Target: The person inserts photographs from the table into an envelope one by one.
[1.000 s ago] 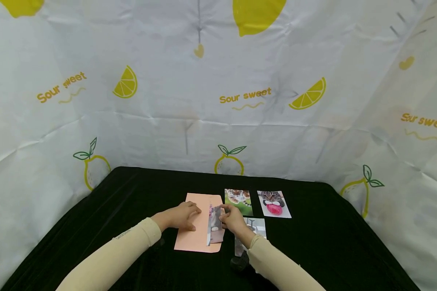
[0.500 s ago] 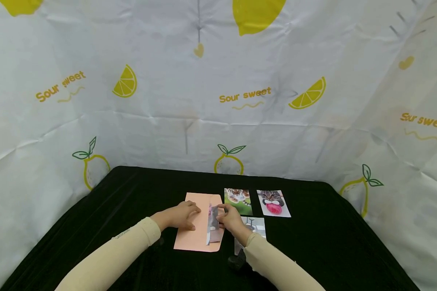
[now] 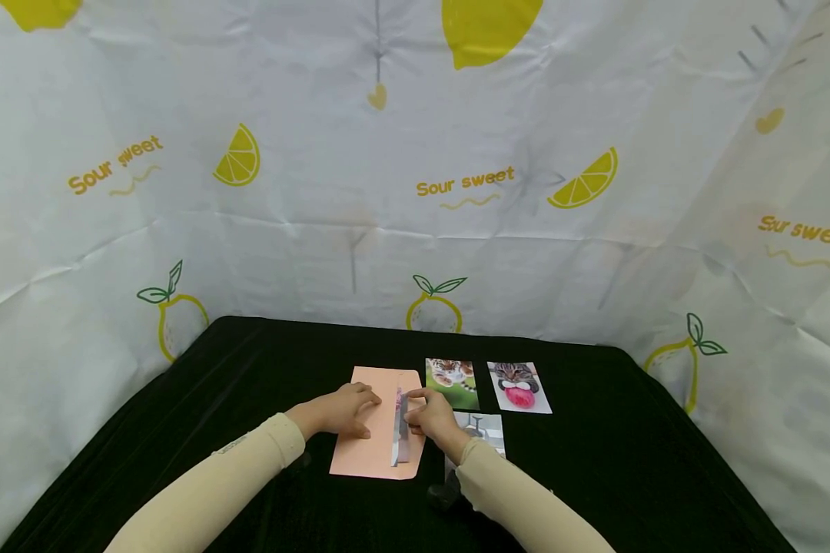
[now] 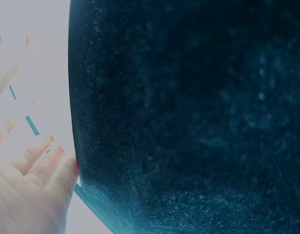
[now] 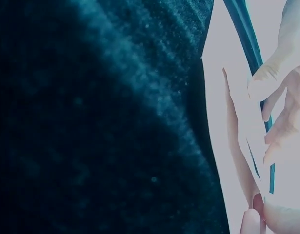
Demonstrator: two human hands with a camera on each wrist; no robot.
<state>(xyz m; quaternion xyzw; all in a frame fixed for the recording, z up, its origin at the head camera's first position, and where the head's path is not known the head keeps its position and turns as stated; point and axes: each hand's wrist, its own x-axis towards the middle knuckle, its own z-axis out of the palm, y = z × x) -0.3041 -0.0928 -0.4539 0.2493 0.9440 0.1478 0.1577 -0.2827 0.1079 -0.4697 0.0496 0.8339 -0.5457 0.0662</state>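
The right hand's (image 3: 430, 418) fingers (image 3: 415, 398) are curled together, pinching a photo (image 3: 402, 428) by its outer edge, with most of it already slid under the open side of a peach envelope (image 3: 366, 449). The left hand (image 3: 342, 409) lies flat on the envelope, fingers straight and slightly apart, pressing it down just beside the opening. The envelope sits on a black velvet worktop (image 3: 249, 369), near the middle and close to the person. In the wrist views the cloth fills most of the picture and the paper is washed out to white, so little more can be told there. Just right of the envelope lie three more photos: a tiger picture (image 3: 452, 382), a cat with a pink ball (image 3: 519, 387) beside it, and a third photo (image 3: 487, 430) nearer the person, partly hidden by the right wrist. Cream sleeves (image 3: 235, 476) cover both forearms. A white backdrop (image 3: 415, 192) printed with lemons surrounds the worktop. To my eye, this goes best if the flat hand holds the envelope steady and the photo is kept level and square to the opening, so no corner catches.
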